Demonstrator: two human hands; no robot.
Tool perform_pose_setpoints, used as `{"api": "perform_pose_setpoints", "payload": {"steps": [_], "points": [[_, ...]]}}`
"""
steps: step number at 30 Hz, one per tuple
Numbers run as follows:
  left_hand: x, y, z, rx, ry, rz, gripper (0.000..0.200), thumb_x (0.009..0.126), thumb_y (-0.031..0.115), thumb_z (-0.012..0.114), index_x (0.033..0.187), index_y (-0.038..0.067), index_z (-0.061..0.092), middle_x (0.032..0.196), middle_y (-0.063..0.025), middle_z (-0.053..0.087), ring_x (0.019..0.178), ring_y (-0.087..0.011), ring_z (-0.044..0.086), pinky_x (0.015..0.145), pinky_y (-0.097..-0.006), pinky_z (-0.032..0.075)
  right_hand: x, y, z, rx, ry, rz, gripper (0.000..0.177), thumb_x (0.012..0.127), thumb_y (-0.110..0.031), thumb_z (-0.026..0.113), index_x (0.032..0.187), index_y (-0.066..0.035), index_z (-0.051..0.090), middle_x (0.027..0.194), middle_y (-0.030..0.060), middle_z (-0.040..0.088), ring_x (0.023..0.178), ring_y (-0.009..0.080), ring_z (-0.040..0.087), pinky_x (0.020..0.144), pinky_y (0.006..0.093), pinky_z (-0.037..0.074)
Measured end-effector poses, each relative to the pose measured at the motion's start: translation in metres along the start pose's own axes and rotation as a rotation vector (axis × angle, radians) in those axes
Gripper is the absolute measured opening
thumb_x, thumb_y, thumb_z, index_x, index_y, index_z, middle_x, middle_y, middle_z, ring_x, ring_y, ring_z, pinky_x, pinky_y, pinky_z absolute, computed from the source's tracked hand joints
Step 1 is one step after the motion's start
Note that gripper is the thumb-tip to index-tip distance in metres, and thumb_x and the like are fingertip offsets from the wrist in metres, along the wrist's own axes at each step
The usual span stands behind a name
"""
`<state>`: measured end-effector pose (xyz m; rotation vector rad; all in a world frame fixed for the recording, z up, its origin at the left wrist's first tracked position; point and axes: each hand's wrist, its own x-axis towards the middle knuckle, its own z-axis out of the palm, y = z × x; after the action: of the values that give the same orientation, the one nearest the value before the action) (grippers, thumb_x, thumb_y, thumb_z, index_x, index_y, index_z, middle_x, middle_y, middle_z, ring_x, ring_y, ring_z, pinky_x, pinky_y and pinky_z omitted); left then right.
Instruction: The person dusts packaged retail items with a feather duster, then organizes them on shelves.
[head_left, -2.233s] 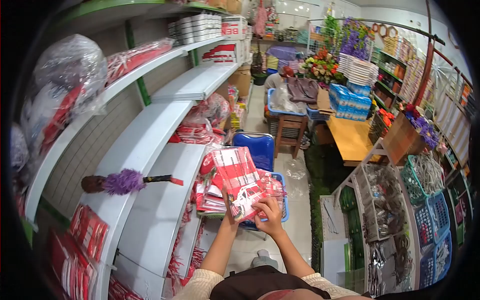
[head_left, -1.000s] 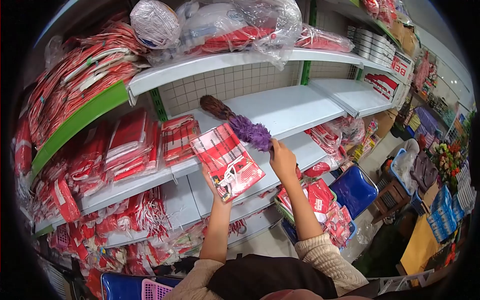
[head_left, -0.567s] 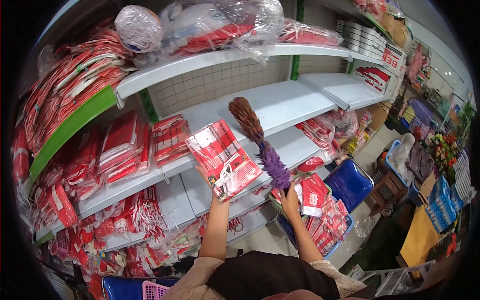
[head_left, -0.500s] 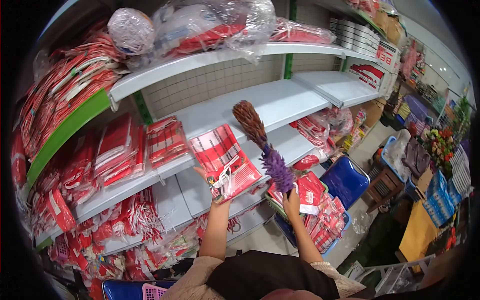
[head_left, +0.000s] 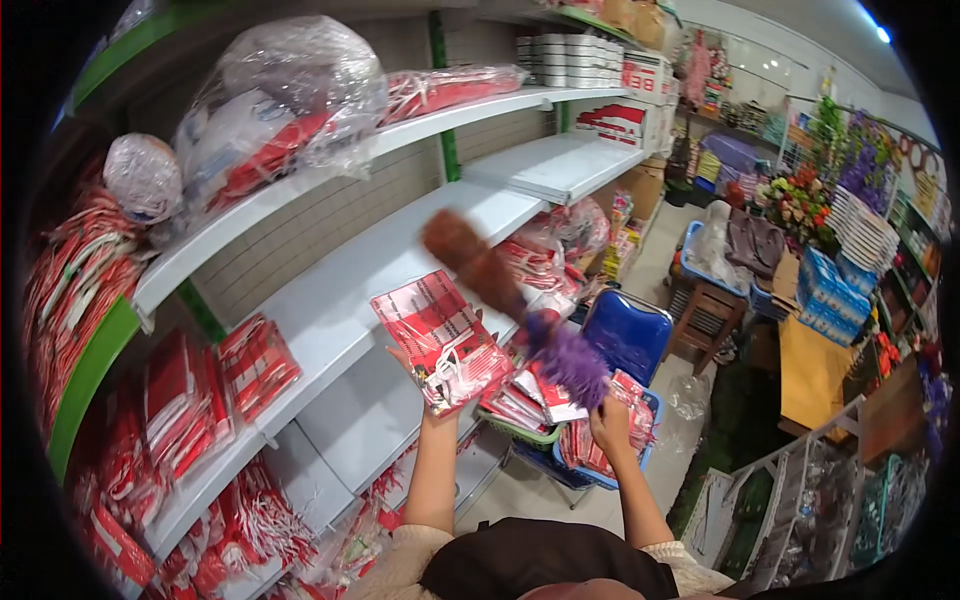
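My left hand (head_left: 433, 414) is under a flat red-and-white packet (head_left: 436, 328) in clear plastic, with white cord lying on its lower part. Most of the fingers are hidden behind it. The closed fingers of my right hand (head_left: 609, 424) grip a feather duster (head_left: 568, 362) at its purple end. Its brown tip is blurred by motion and points up and left, in front of the middle shelf (head_left: 385, 240). Between the duster and the packet there is a narrow gap. Below the duster, a blue basket (head_left: 655, 405) holds more red-and-white packets.
Stacked red packets (head_left: 185, 405) lie on the shelf at left. A big clear plastic bag (head_left: 290, 110) sits on the upper shelf. Behind the baskets stands a blue chair (head_left: 627, 335). At right are a yellow tabletop (head_left: 815, 370) and a white rack (head_left: 790, 500).
The view has turned to the right, so the shelves sit further left. The duster has swung toward the left and now blurs. Both hands keep their hold.
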<state>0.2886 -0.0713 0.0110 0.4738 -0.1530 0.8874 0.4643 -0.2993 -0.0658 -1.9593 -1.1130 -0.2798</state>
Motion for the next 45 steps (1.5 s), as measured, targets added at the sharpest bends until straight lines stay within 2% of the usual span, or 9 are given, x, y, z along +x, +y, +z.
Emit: {"api": "perform_pose_setpoints", "payload": {"steps": [3, 6, 11, 18, 23, 27, 31, 38, 45], "points": [[0.001, -0.019, -0.005, -0.007, 0.004, -0.103, 0.065, 0.084, 0.057, 0.046, 0.126, 0.007, 0.044, 0.120, -0.0118, 0.053, 0.107, -0.0291, 0.053, 0.093, -0.0460, 0.043, -0.010, -0.004, -0.021, -0.161, -0.056, -0.315, 0.030, 0.065, -0.014, 0.058, 0.093, -0.002, 0.056, 0.074, 0.0148, 0.056, 0.065, 0.0330, 0.058, 0.056, 0.0432, 0.045], [0.004, -0.038, -0.011, -0.011, 0.013, -0.196, 0.065, 0.084, 0.057, 0.046, 0.126, 0.007, 0.044, 0.120, -0.0119, 0.054, 0.106, -0.0290, 0.053, 0.092, -0.0459, 0.043, -0.024, 0.001, -0.020, -0.272, -0.045, -0.211, 0.037, 0.065, -0.014, 0.059, 0.099, -0.001, 0.055, 0.080, 0.0142, 0.059, 0.067, 0.0323, 0.059, 0.055, 0.0424, 0.046], [0.004, -0.058, -0.012, -0.011, 0.010, -0.286, 0.065, 0.084, 0.057, 0.046, 0.126, 0.007, 0.045, 0.120, -0.0120, 0.054, 0.106, -0.0288, 0.054, 0.092, -0.0457, 0.043, -0.040, -0.007, -0.010, -0.158, 0.226, 0.264, 0.014, 0.076, -0.013, 0.056, 0.071, -0.001, 0.051, 0.060, 0.0230, 0.053, 0.058, 0.0414, 0.055, 0.055, 0.0493, 0.042], [0.002, -0.071, -0.009, -0.018, 0.005, -0.336, 0.065, 0.084, 0.057, 0.046, 0.126, 0.007, 0.045, 0.119, -0.0122, 0.054, 0.106, -0.0286, 0.054, 0.092, -0.0453, 0.043, -0.055, 0.001, -0.038, -0.261, 0.083, -0.173, 0.011, 0.069, -0.010, 0.057, 0.069, -0.002, 0.051, 0.065, 0.0194, 0.054, 0.055, 0.0377, 0.054, 0.052, 0.0450, 0.044], [0.002, -0.072, -0.010, -0.019, 0.004, -0.349, 0.065, 0.084, 0.057, 0.046, 0.126, 0.007, 0.045, 0.119, -0.0123, 0.055, 0.105, -0.0284, 0.054, 0.092, -0.0451, 0.043, -0.052, 0.014, -0.026, -0.067, 0.139, 0.327, 0.014, 0.076, -0.010, 0.052, 0.081, 0.003, 0.052, 0.068, 0.0274, 0.056, 0.064, 0.0440, 0.056, 0.059, 0.0511, 0.043], [0.001, -0.070, -0.014, -0.015, 0.006, -0.357, 0.065, 0.084, 0.057, 0.046, 0.126, 0.007, 0.045, 0.119, -0.0124, 0.055, 0.105, -0.0283, 0.054, 0.092, -0.0449, 0.043, -0.048, -0.005, -0.034, 0.048, 0.209, 0.228, 0.013, 0.075, -0.010, 0.053, 0.078, 0.003, 0.052, 0.066, 0.0267, 0.055, 0.062, 0.0432, 0.055, 0.057, 0.0508, 0.042], [0.002, -0.066, -0.018, -0.022, 0.007, -0.350, 0.065, 0.084, 0.057, 0.046, 0.125, 0.006, 0.046, 0.118, -0.0124, 0.055, 0.105, -0.0282, 0.055, 0.092, -0.0448, 0.044, -0.058, 0.011, -0.036, -0.264, 0.009, -0.119, 0.012, 0.072, -0.009, 0.057, 0.076, 0.002, 0.053, 0.065, 0.0245, 0.054, 0.063, 0.0417, 0.054, 0.054, 0.0510, 0.039], [0.000, -0.043, -0.024, -0.013, 0.005, -0.301, 0.065, 0.084, 0.057, 0.046, 0.125, 0.006, 0.046, 0.118, -0.0126, 0.055, 0.104, -0.0280, 0.055, 0.092, -0.0444, 0.044, -0.036, 0.007, -0.008, 0.140, 0.259, 0.297, 0.015, 0.076, -0.009, 0.054, 0.084, 0.003, 0.054, 0.073, 0.0260, 0.056, 0.069, 0.0460, 0.054, 0.062, 0.0508, 0.041], [-0.011, -0.007, -0.026, -0.003, 0.015, -0.214, 0.065, 0.084, 0.057, 0.046, 0.125, 0.006, 0.046, 0.117, -0.0128, 0.056, 0.104, -0.0278, 0.055, 0.092, -0.0441, 0.044, -0.029, 0.002, 0.013, -0.062, -0.223, -0.174, 0.017, 0.071, -0.012, 0.058, 0.074, 0.002, 0.050, 0.064, 0.0232, 0.052, 0.063, 0.0443, 0.051, 0.058, 0.0513, 0.039]]}}
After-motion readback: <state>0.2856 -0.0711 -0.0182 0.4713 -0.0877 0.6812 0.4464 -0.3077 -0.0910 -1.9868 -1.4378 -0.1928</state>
